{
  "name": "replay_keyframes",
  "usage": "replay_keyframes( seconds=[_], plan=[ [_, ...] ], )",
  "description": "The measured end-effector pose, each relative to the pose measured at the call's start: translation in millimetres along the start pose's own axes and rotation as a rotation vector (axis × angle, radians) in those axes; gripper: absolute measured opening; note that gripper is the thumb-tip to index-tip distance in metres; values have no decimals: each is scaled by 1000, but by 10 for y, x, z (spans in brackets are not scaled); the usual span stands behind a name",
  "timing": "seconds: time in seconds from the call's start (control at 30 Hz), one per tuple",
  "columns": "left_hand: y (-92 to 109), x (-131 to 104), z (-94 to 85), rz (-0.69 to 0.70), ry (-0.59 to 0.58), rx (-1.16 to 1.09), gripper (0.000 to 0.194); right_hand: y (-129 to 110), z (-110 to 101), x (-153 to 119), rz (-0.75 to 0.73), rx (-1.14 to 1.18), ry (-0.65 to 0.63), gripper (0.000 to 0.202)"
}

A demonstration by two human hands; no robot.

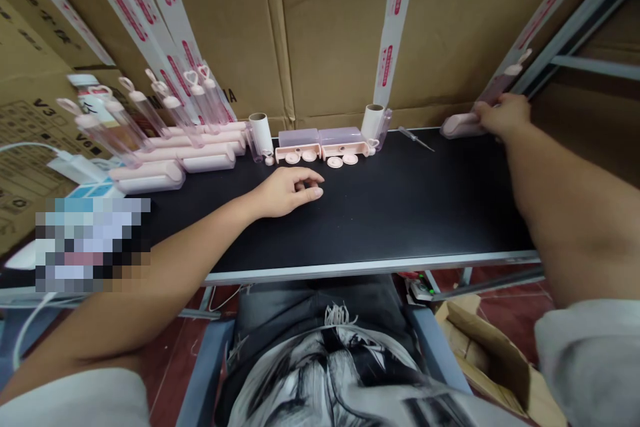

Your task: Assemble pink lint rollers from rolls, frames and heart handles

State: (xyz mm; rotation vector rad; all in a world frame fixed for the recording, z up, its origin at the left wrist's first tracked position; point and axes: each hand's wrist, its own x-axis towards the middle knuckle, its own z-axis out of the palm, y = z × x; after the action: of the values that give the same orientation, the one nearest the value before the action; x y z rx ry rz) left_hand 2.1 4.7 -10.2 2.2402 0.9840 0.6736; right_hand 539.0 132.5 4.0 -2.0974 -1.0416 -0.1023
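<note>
Reaching far out to the right, my right hand is at the right end of a pink holder, which lies by the far edge of the black table. Its long axis runs roughly left to right, so most of it shows to the left of my fingers. These are bent and touch that end, but my hand hides the rest, so I cannot tell whether they have closed on it. Just beyond my knuckles, a clear tube with a pink cap leans up and to the right, near the metal frame and the cardboard wall.

My left hand is well apart from that holder and much the farther of the two. It is empty and half open, fingers loosely curled, thumb a little away from them, on the near side of some pink discs.

Between my hands, along the far side, stands a white roll, and a screwdriver lies to its right, slanting nearer at its tip. I see nothing standing between the screwdriver and the holder. Off to the left, more pink holders lie in rows with capped tubes tilted above them.
</note>
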Motion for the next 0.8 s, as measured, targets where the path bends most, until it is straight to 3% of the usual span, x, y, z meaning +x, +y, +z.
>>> replay_keyframes(
  seconds=[0.07, 0.17, 0.4, 0.57, 0.7, 0.8],
  plan=[
    [3, -7, 2, 6, -3, 7, 49, -33, 56, 82, -20, -40, -13, 15],
    [41, -22, -2, -5, -26, 31, 47, -50, 159, 148, 5, -91, -36, 31],
    [93, -49, 34, 1, -51, 43, 42, 10, 422, 160, -3, -124, 27, 34],
    [193, -38, 12, 63, -6, 240, 33, 42, 395, 120, -57, -73, 125, 55],
    [405, 95, -333, 151, 65, 561, 30, -14, 276, 133, -97, 70, 243, 48],
    [455, 227, -754, 71, 312, 656, 28, -195, 247, 161, -117, 269, 392, 33]
  ],
)
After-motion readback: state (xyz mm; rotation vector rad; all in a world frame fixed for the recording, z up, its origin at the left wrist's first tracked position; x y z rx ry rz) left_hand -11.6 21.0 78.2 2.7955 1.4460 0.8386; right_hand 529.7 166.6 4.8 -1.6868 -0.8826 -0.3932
